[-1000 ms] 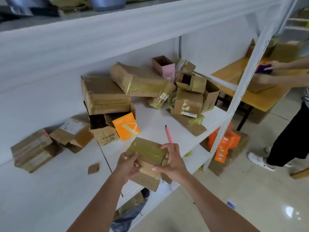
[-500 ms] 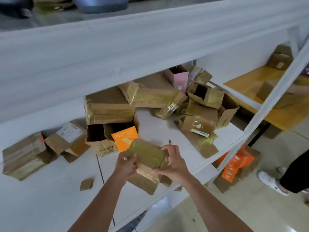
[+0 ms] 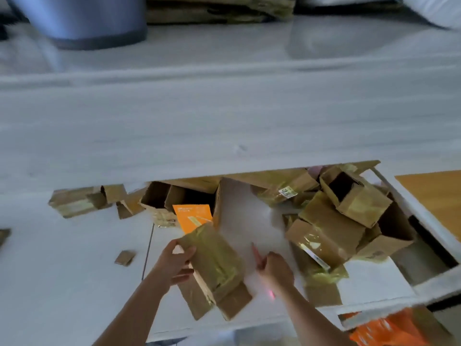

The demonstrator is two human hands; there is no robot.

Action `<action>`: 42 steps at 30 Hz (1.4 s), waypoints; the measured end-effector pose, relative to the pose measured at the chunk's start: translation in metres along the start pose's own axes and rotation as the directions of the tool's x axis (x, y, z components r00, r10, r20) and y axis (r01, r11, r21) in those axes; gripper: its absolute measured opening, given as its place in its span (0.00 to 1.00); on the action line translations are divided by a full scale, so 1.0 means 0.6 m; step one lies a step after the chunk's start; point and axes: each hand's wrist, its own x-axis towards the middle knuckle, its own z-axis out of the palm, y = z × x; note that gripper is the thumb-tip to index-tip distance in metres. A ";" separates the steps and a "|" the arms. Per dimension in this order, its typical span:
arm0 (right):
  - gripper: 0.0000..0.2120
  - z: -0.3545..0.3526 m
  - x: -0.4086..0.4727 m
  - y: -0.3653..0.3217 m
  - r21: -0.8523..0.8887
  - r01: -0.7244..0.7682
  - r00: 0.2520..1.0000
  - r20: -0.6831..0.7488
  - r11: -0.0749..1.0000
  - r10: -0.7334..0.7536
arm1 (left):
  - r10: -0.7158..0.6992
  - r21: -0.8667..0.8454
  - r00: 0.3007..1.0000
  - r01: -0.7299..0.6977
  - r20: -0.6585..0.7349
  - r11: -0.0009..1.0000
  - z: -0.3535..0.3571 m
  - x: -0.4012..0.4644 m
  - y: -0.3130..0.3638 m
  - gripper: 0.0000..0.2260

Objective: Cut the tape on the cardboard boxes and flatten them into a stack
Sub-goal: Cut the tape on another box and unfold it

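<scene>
Head view, left hand [image 3: 174, 264] gripping taped box [image 3: 214, 263], right hand [image 3: 275, 273] holding pink cutter [image 3: 257, 253].

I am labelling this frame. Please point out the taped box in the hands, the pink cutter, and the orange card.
Taped box [image 3: 214, 255]: head view, on its tape-covered top face.
Pink cutter [image 3: 257, 253]: head view, on its tip above the right hand [image 3: 277, 273].
Orange card [image 3: 193, 217]: head view, on its printed face.

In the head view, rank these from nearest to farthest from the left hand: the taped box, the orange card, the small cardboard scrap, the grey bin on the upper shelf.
1. Taped box: held by the left hand, on its right.
2. Small cardboard scrap, to its left, and orange card, just behind: too close to call.
3. Grey bin: far behind, on the upper shelf.
</scene>
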 end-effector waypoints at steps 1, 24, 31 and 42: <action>0.07 -0.010 0.007 -0.004 0.042 0.033 0.999 0.023 0.999 -0.034 | 0.003 -0.022 1.000 -0.004 -0.028 1.000 0.006 -0.004 0.000 0.17; 0.05 -0.074 -0.073 -0.160 0.710 0.514 0.748 -0.096 0.482 -0.657 | -0.020 -0.148 0.970 -0.016 -0.240 0.989 0.064 -0.064 -0.035 0.19; 0.05 -0.038 -0.058 -0.171 0.670 0.535 0.768 -0.131 0.515 -0.627 | -0.005 -0.147 0.976 -0.028 -0.220 0.989 0.060 -0.060 -0.039 0.17; 0.03 -0.013 -0.035 -0.166 0.400 0.784 0.580 -0.200 0.474 -0.790 | -0.010 -0.154 0.980 -0.021 -0.198 0.988 0.053 -0.052 -0.040 0.19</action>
